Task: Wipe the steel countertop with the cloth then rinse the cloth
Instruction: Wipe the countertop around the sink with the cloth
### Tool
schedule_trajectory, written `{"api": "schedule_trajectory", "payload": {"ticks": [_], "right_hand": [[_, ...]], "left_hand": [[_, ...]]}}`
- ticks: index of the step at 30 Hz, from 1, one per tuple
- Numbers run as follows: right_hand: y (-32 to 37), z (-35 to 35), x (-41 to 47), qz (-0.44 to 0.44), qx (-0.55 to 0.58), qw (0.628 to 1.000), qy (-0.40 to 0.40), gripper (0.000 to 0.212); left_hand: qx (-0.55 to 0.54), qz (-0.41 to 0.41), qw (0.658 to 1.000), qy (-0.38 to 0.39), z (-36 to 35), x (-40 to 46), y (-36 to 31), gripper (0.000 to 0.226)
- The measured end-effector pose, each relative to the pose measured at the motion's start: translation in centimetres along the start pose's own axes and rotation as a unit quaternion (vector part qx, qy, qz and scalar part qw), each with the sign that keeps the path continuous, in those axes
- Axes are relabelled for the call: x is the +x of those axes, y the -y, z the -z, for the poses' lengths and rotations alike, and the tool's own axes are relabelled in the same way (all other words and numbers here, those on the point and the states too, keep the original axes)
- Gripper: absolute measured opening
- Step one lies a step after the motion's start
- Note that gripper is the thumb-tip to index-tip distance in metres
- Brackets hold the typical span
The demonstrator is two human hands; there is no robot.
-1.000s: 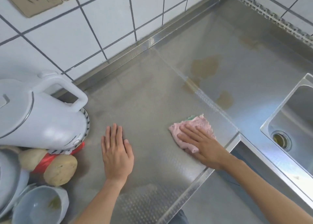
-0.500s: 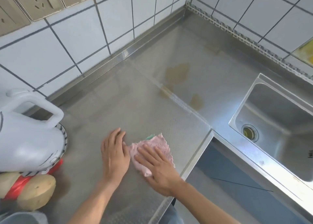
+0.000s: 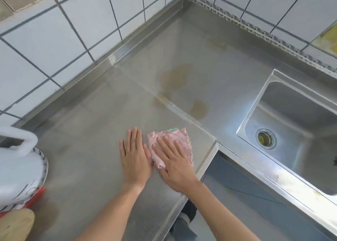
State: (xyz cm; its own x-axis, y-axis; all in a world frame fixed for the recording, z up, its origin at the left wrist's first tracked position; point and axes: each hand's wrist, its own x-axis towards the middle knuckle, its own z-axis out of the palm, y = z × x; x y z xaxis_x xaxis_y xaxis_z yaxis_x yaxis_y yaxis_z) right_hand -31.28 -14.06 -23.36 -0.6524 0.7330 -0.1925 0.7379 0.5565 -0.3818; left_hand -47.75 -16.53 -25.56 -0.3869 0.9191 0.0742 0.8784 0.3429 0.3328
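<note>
The right hand presses the pink cloth flat, open-palmed, gripping nothing; the left hand lies spread on the table. Short strokes could miss the brown stains at frame centre.

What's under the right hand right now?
The pink cloth lies flat under the right hand, on the steel countertop. A green edge shows at its far side. The countertop beneath the cloth is covered, so any dirt there cannot be seen.

left hand: showing bare, no glove, ring or watch | right hand: showing bare, nothing worn on fingers or wrist | forearms: both showing uncovered, no sleeve reaching into view | lower body: wearing blue-grey trousers, dark shoe showing below counter edge
</note>
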Motion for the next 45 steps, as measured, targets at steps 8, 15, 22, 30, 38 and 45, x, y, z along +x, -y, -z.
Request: {"api": "schedule_trajectory", "payload": {"ticks": [8, 15, 22, 30, 38, 45], "right_hand": [[-11.1, 4.1, -7.6, -0.024, -0.041, 0.999, 0.021, 0.058], [-5.0, 2.9, 0.7, -0.151, -0.013, 0.988, -0.028, 0.063], [-8.7, 3.8, -6.1, 0.035, -0.007, 0.998, 0.059, 0.06], [-19.4, 10.2, 0.6, -0.211, 0.013, 0.977, -0.033, 0.057], [-12.4, 6.6, 5.2, -0.044, -0.002, 0.999, -0.022, 0.062], [-19.3, 8.2, -1.6, 0.072, -0.053, 0.996, 0.024, 0.058]], "left_hand": [[0.019, 0.004, 1.0, -0.005, -0.7, 0.0, 0.1, 0.056], [0.023, 0.009, 1.0, -0.012, -0.5, 0.0, -0.4, 0.056], [-0.001, 0.029, 1.0, 0.005, 0.4, 0.8, -1.3, 0.057], [-0.017, 0.232, 0.972, -0.024, -1.6, 6.1, -5.9, 0.071], [0.053, 0.221, 0.971, -0.075, -3.7, 5.8, -5.6, 0.072], [0.068, 0.221, 0.969, -0.084, -3.5, 5.9, -6.0, 0.07]]}}
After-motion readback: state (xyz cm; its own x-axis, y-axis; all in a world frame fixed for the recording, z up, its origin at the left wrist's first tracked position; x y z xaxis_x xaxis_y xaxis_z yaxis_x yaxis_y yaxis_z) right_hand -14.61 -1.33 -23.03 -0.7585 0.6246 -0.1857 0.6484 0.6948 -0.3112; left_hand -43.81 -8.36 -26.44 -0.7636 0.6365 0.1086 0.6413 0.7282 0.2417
